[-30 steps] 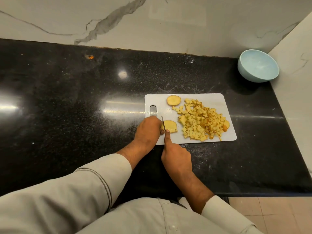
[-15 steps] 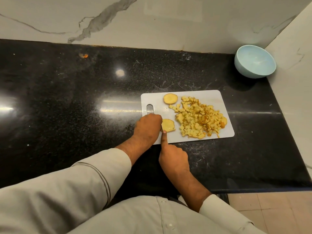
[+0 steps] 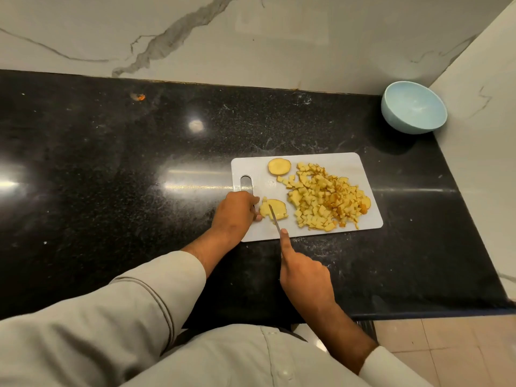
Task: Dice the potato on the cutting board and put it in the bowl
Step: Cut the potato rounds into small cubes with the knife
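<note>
A white cutting board (image 3: 346, 164) lies on the black counter. On its right half sits a heap of diced potato (image 3: 325, 201). A round potato slice (image 3: 279, 166) lies at the board's far edge. A second slice (image 3: 277, 208), partly cut into strips, lies near the board's left end. My left hand (image 3: 237, 212) holds that slice from the left with curled fingers. My right hand (image 3: 304, 275) grips a knife (image 3: 275, 217), index finger along its spine, the blade lying across the slice. A light blue bowl (image 3: 413, 107), holding nothing, stands in the far right corner.
The black counter (image 3: 111, 177) stretches left of the board, with a small orange scrap (image 3: 141, 96) near the back wall. Marble walls close the back and the right side. The counter's front edge runs just behind my right wrist.
The knife blade has shifted to the right across the near slice and now lies slanted. A strip has come off at the slice's left side. My left hand stays at the slice.
</note>
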Available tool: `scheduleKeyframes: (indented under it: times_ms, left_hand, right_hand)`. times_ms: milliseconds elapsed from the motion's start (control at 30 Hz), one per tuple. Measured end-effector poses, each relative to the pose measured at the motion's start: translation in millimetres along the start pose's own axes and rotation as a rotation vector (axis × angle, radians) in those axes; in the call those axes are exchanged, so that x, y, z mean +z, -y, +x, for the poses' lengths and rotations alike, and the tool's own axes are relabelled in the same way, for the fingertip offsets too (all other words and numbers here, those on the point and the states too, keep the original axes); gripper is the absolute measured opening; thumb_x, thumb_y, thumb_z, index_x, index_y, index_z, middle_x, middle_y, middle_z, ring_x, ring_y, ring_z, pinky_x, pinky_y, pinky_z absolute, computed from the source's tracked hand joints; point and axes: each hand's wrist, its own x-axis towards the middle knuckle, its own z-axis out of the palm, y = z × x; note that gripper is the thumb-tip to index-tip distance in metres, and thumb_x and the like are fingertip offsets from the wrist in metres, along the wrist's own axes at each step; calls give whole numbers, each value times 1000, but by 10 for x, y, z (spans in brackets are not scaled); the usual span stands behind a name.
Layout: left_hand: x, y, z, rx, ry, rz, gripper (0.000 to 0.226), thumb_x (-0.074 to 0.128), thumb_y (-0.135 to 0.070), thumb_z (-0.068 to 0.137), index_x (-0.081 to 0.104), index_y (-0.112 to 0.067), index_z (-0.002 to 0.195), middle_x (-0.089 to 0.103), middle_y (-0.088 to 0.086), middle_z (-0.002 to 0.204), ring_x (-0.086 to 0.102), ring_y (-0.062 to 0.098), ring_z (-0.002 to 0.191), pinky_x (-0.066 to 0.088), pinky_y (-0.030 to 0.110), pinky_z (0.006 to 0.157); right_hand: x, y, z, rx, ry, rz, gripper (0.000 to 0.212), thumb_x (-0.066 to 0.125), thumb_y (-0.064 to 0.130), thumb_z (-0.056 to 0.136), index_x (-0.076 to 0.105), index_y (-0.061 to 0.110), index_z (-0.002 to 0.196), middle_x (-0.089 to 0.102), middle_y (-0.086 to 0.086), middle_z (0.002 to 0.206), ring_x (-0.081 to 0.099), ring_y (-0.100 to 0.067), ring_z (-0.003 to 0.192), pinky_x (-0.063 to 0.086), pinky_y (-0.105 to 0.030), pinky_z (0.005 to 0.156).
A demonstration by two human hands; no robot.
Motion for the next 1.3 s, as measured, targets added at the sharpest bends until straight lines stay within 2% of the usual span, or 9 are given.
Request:
scheduleKeyframes:
  times_ms: [100,233,333,500,767,933,1033,1167,1300]
  left_hand:
    - [-10,29,-60,1,-1,-72,32,72,-6,80,70,-13,112,67,-1,78,64,14,79,52,30,83]
    - [-11,46,-106,-13,-25,-61,12,73,-4,74,68,-13,79,63,0,71,61,17,71,52,31,69]
    - [0,35,-120,-27,-36,-42,13,69,-3,76,61,-13,73,61,-1,70,57,14,68,49,28,66]
    - [-2,-17,-134,-9,-36,45,15,55,-5,83,62,-14,93,62,2,75,61,20,75,54,34,71]
    - [-16,-69,-102,-17,12,169,31,58,-11,87,58,-14,118,64,6,93,61,27,90,53,43,85]
    - [-58,-200,37,-33,59,411,32,60,-14,85,55,-9,117,62,10,105,61,32,96,49,37,75]
    - [-81,-348,206,-36,8,438,28,57,-17,90,57,-12,118,59,10,115,59,34,104,47,38,80]
    - [-80,-546,607,113,-25,391,39,53,-11,91,56,-21,129,51,8,127,51,30,117,44,39,94]
    - [-96,-660,909,274,103,541,66,54,-5,89,32,-25,148,41,9,139,43,34,123,42,43,102]
  right_hand:
    - [-15,93,122,-24,-19,-23,69,33,21,97,-8,27,152,38,4,66,41,-18,52,31,-31,47]
    - [26,176,218,-74,-11,-63,69,34,21,96,-6,27,153,39,3,67,39,-18,51,22,-30,44]
    - [56,193,261,-72,-21,-71,68,35,22,96,-2,28,153,41,2,68,38,-19,51,23,-30,46]
    - [46,91,379,-39,-45,-71,67,35,24,96,1,32,153,35,3,61,36,-19,50,25,-29,47]
    - [-40,-188,553,24,-70,-43,64,35,27,97,5,32,153,34,4,63,37,-20,56,32,-31,53]
    - [-146,-464,656,103,-84,32,64,32,28,98,0,32,153,32,5,61,41,-20,60,36,-34,59]
    - [-199,-576,637,116,-96,55,62,32,30,100,-1,33,153,31,6,60,40,-18,58,35,-32,57]
    - [-230,-488,571,40,-89,36,64,34,31,99,-1,33,153,31,6,59,40,-18,56,35,-31,54]
    - [-185,-280,559,-68,-63,0,61,36,27,98,10,30,153,47,1,66,42,-21,56,32,-31,51]
